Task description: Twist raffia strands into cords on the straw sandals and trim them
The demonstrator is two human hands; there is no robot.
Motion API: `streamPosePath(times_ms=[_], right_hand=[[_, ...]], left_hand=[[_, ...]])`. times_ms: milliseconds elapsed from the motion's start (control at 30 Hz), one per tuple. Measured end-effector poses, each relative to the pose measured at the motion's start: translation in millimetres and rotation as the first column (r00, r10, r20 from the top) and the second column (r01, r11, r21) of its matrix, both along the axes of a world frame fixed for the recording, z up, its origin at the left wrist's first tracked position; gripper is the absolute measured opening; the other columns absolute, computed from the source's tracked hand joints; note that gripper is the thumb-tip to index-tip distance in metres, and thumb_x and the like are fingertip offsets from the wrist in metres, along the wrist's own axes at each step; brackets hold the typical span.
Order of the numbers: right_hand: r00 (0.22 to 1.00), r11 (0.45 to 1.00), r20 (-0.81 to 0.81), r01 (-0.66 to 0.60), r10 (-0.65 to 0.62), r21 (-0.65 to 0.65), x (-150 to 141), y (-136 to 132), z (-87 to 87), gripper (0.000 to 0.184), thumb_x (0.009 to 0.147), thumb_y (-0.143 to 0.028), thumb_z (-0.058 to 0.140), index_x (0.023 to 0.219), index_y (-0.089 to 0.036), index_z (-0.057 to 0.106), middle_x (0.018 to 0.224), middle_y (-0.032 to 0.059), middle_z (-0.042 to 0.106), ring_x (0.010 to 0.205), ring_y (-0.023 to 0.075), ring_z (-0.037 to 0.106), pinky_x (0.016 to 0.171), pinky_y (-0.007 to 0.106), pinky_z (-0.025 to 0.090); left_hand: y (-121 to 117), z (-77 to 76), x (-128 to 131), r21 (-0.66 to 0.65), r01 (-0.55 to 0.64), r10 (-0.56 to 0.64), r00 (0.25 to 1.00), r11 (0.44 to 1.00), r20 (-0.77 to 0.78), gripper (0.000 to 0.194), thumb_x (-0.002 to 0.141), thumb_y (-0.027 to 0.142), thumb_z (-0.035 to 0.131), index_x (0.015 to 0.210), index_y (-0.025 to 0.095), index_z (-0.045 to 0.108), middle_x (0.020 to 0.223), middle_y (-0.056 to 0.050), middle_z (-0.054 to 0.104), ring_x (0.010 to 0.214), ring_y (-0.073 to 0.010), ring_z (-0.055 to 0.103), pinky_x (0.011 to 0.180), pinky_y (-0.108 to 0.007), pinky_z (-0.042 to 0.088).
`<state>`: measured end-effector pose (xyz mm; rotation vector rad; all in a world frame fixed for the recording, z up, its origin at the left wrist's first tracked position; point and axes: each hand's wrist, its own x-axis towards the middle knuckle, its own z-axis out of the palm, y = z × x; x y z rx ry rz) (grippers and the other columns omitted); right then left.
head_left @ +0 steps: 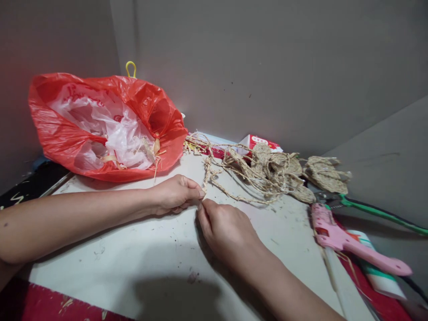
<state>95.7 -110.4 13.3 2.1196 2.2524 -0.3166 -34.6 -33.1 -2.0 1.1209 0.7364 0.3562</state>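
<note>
The left hand (180, 194) comes in from the side with its thumb and curled fingers pinched on a braided straw cord (207, 171). The right hand (227, 225) meets it fingertip to fingertip, its thumb and forefinger pressed together at the near end of the same cord; its other fingers are folded under, out of sight. The braided straw cord rises from this pinch, away from the person, and joins a loose tangle on the pale counter (160, 245), whose surface is speckled with small stains and bits of fibre.

Beyond the right hand, the tangle's strands lie among and over coiled twine pieces (262, 160), with another layered twine bundle (326, 174) just to their right. A red and white box (264, 142) stands partly hidden behind the coils.

Farther right, a pink glue gun (347, 243) lies near the green-handled pliers (377, 211) and partly over a white and green tube (384, 283).

Beyond the left hand, a red plastic bag (50, 129) gapes open, holding a crumpled white plastic bag (125, 133) and straw scraps (156, 146). A yellow loop (131, 68) shows above its back edge. Red cloth (56, 303) covers the near left corner, and a grey wall (284, 67) closes off the back
</note>
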Motion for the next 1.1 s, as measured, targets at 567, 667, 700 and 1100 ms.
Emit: streamPosePath(times_ms=[567,667,700,1100], right_hand=[[0.964,0.979,0.178,-0.204,0.196,0.027,-10.8,-10.6,-1.4,0.019,0.089,-0.013,0.04,0.097,-0.01,0.057,0.065,0.0101,0.069,0.055,0.0224,0.064,0.046,0.029,0.026],[0.94,0.954,0.163,-0.297,0.299,-0.036,-18.9,-18.7,-2.9,0.014,0.081,-0.008,0.046,0.088,-0.012,0.058,0.063,0.0086,0.067,0.05,0.0208,0.061,0.043,0.029,0.021],[0.933,0.946,0.161,-0.322,0.323,-0.038,-21.9,-22.8,-2.6,0.013,0.079,-0.006,0.047,0.084,-0.013,0.058,0.063,0.0083,0.066,0.049,0.0202,0.06,0.043,0.029,0.02],[0.782,0.917,-0.622,0.229,0.027,0.327,20.3,-1.0,24.4,0.037,0.088,-0.042,0.047,0.059,-0.019,0.05,0.049,-0.002,0.047,0.045,0.01,0.042,0.045,0.022,0.031]], left_hand=[[-9.1,-0.2,3.7,0.076,-0.053,0.057,0.997,0.996,-0.055,0.021,0.081,0.026,0.056,0.063,0.016,0.055,0.032,0.008,0.032,0.028,-0.005,0.023,0.032,-0.021,0.011],[-9.2,0.3,3.5,0.087,-0.038,0.046,0.995,0.995,-0.09,0.019,0.082,0.026,0.054,0.068,0.015,0.058,0.03,0.009,0.031,0.029,-0.0052,0.021,0.033,-0.022,0.01],[-9.1,0.2,3.3,0.092,-0.036,0.045,0.994,0.995,-0.095,0.02,0.082,0.027,0.054,0.068,0.015,0.058,0.03,0.009,0.03,0.029,-0.0052,0.02,0.033,-0.022,0.01],[-4.9,-0.2,2.0,0.147,-0.03,0.038,0.998,0.989,-0.052,0.023,0.079,0.033,0.057,0.064,0.015,0.055,0.035,0.009,0.032,0.032,-0.0048,0.021,0.035,-0.021,0.012]])
